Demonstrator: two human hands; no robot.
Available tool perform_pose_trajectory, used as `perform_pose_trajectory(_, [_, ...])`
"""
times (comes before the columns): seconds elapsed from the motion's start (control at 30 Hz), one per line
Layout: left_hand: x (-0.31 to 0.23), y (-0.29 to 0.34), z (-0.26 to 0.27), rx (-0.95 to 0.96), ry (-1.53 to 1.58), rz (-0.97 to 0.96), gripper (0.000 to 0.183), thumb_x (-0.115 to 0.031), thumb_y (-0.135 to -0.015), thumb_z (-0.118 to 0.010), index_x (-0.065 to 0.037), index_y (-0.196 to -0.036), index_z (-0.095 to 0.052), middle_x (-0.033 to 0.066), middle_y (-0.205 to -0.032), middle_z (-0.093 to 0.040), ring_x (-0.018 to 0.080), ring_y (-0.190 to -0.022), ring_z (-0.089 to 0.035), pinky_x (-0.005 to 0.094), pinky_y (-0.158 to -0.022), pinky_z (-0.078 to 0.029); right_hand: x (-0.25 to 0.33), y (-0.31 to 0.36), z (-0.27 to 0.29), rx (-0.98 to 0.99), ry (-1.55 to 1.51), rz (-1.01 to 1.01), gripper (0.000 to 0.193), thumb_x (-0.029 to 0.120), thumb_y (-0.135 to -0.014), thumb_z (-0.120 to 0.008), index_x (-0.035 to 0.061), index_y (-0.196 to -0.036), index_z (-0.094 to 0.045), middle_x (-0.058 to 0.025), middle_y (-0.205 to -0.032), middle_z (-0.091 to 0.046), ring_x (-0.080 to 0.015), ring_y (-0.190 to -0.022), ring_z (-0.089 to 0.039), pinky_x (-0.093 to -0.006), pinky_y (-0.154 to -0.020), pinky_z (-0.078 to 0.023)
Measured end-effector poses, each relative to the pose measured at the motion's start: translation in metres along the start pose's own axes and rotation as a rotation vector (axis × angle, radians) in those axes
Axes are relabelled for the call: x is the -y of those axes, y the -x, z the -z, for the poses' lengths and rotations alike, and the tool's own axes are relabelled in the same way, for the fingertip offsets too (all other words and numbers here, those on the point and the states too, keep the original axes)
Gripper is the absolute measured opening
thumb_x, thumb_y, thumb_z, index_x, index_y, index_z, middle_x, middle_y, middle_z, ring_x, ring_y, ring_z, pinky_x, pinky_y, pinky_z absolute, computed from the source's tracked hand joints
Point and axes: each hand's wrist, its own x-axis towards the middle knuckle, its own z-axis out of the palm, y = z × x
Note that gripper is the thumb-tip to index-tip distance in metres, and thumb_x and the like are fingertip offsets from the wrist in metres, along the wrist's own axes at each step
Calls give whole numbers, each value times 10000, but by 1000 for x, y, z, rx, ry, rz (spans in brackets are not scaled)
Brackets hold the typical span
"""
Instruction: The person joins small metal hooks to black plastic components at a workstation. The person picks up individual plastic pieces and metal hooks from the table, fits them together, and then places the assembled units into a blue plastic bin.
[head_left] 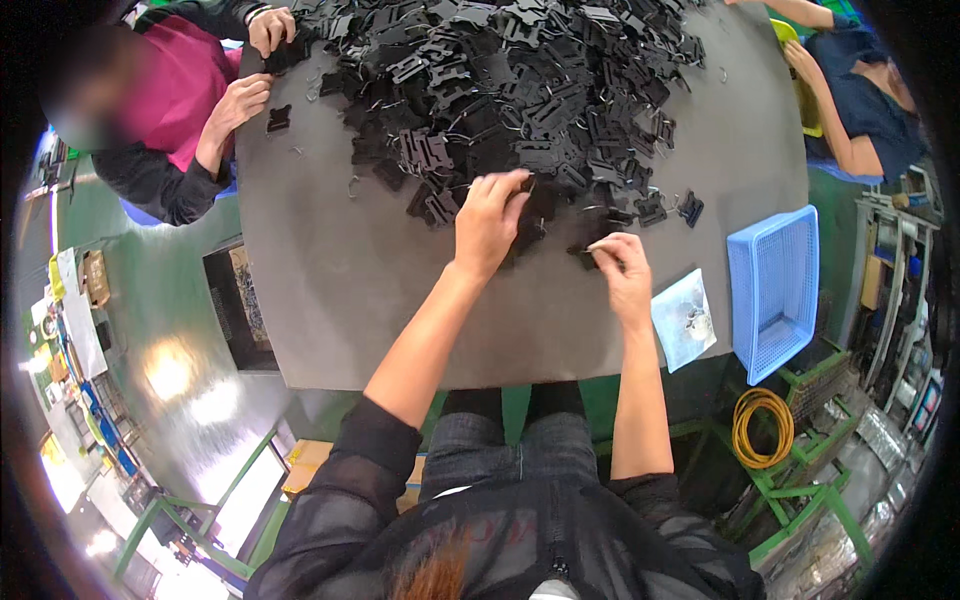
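A large heap of flat black plastic pieces (560,90), with notched outlines and thin metal bits among them, covers the far middle of the grey table (340,310). My left hand (486,228) is at the heap's near edge, thumb and fingers pinched together. What they hold is too small and dark to make out. To its right, my right hand (626,275) pinches a blurred black plastic piece (582,254) low over the tabletop. Several loose pieces lie beyond it, including a notched black piece (691,208).
A clear plastic bag (686,320) with small contents lies right of my right hand. Beyond it stands a blue mesh basket (742,300) at the table's right edge. One co-worker (185,95) works at the far left, another (850,100) at the far right beside a yellow container (808,115).
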Motion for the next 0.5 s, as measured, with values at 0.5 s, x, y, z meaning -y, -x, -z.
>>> perform_pose_trajectory(0.5, [-43, 23, 41, -113, 17, -15, 184, 40, -770, -670, -57, -926, -663, 68, -831, -589, 177, -714, -589, 273, -615, -477, -25, -15, 6, 167, 651, -61, 149, 146, -738, -692, 98, -873, -652, -53, -861, -553, -220, -799, -573, -326, -684, -463])
